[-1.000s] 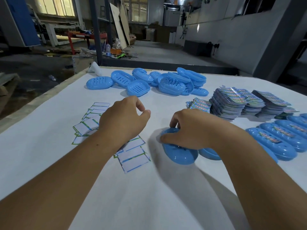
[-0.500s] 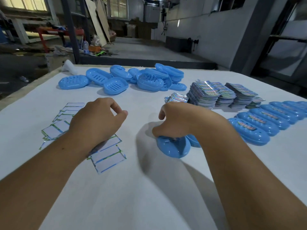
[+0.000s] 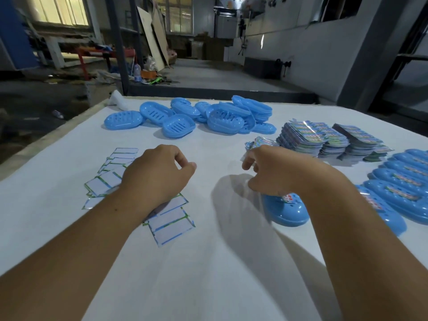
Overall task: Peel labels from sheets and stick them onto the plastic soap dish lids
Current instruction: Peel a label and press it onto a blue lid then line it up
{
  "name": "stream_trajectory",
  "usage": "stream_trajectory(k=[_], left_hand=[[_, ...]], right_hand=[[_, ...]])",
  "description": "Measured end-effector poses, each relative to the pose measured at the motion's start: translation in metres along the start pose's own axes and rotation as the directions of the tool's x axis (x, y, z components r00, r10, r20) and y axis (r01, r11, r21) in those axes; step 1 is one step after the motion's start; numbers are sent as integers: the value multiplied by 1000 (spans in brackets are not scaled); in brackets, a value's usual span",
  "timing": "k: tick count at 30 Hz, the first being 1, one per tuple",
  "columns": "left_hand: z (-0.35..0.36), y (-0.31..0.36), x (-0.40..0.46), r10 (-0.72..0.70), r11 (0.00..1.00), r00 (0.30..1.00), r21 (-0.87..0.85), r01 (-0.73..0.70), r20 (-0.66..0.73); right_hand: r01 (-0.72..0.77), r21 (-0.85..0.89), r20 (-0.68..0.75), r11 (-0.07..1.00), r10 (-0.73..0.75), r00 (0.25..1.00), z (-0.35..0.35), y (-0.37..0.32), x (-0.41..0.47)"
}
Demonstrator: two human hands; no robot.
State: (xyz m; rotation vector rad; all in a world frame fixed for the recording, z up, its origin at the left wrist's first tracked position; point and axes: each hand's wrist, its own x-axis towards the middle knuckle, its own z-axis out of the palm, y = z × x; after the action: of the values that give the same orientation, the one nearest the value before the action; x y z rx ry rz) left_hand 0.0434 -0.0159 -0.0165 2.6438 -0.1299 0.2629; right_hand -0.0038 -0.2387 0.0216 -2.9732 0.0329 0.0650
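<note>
My right hand point(image 3: 278, 172) hovers just above a blue soap dish lid point(image 3: 289, 214) that carries a colourful label point(image 3: 288, 198). Its fingers are loosely bent and blurred, thumb apart from them, with nothing seen in the hand. Its fingertips point toward a small pile of colourful label sheets point(image 3: 261, 142). My left hand point(image 3: 157, 174) rests as a fist on scattered white backing sheets point(image 3: 171, 218), holding nothing visible. Taller stacks of label sheets point(image 3: 303, 137) stand behind my right hand. A row of labelled lids point(image 3: 407, 181) lies at the right.
A heap of blue soap dish trays and lids point(image 3: 222, 117) lies at the back of the white table point(image 3: 208, 262). More backing sheets point(image 3: 115, 163) are spread at the left. The table's left edge point(image 3: 46, 140) drops to the workshop floor.
My right hand has lifted off the lid it was pressing and moved up toward the label piles, uncovering the label. The left hand has stayed on the backing sheets.
</note>
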Motion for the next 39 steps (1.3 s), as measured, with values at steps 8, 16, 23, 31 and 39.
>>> stream_trajectory(k=[8, 16, 23, 31, 39], left_hand=[[0, -4, 3, -13, 1000, 1000, -11, 13, 1], [-5, -17, 14, -64, 998, 991, 17, 66, -117], [-9, -29, 19, -54, 998, 971, -24, 50, -233], [-5, -31, 68, 33, 986, 981, 169, 0, -191], [-9, -13, 124, 185, 778, 981, 602, -180, 54]], right_hand=[[53, 86, -58, 995, -48, 997, 19, -11, 15], [136, 141, -181, 981, -110, 977, 34, -24, 26], [197, 169, -313, 966, -137, 940, 41, -27, 34], [224, 171, -345, 959, -155, 926, 42, -26, 37], [250, 190, -353, 950, -171, 920, 38, -26, 33]])
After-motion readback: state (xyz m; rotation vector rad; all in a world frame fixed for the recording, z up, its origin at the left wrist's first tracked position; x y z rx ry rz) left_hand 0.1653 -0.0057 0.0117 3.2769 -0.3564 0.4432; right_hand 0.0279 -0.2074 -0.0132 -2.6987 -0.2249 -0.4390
